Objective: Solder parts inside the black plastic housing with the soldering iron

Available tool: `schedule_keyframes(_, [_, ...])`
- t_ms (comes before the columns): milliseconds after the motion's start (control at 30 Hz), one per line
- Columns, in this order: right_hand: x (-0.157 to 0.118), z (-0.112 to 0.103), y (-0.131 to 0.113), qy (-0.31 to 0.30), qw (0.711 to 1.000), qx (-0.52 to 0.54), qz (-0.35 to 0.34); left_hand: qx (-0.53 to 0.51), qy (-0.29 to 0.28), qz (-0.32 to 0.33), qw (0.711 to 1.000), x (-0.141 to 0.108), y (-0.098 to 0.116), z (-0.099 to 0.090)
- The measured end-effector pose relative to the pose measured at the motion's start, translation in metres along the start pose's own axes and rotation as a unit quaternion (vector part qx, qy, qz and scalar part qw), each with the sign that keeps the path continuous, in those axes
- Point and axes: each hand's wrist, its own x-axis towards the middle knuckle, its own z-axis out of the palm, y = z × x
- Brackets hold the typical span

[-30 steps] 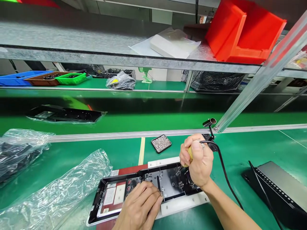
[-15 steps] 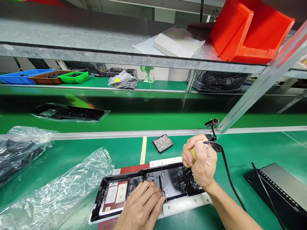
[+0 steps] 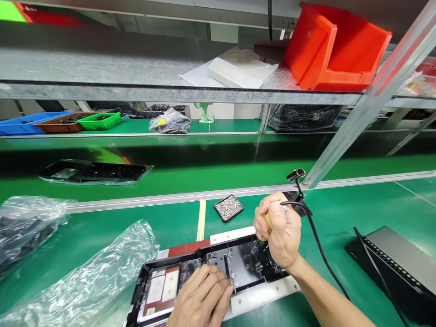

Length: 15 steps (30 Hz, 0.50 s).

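The black housing lies in the lower middle of the frame, open side up between white strips on the worktop; its long axis rises gently from lower left to right. The right hand is nearer its right end, fingers clenched round a yellow-handled tool above that part — where the tip meets the dark interior is hard to make out. The left hand rests about mid-length, fingers bent over the near rim; I cannot tell whether they pinch anything. A small tray lies beyond the far edge.
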Motion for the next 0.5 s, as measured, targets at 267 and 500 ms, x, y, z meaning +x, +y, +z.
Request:
schedule_keyframes(267, [-0.0024,0.0003,-0.0006,0.002,1.0,0.002,0.004,0.003,0.026,0.015,1.0,0.0087,0.004,-0.0037])
schedule_keyframes(500, [0.0002,0.0031,-0.0008,0.027,0.999,-0.004,0.026,0.041,0.076,0.027,0.996,0.0039,0.0015,0.003])
